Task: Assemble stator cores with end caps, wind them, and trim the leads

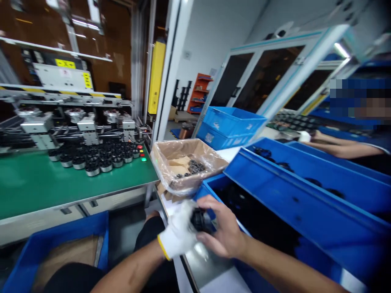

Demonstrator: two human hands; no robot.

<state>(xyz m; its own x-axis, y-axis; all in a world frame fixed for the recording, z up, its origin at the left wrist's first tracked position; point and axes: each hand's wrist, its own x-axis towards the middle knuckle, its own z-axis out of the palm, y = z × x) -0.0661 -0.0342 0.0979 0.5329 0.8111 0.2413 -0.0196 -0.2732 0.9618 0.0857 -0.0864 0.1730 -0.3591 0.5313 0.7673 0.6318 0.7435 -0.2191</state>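
Observation:
A small black round part, blurred, is held between my two hands above the edge of the work surface. My left hand, in a white glove with a yellow cuff, grips it from the left. From the right, the bare fingers and thumb of my right hand close around the same part. Just beyond my right hand is a blue bin with dark parts inside. A cardboard box lined with clear plastic, holding brown paper and small dark rings, stands ahead of my hands.
At left, a green table carries rows of black-and-silver parts before a machine. A large blue bin slants across the right. Blue crates stand behind. Another blue bin is low left. A co-worker's arm reaches in.

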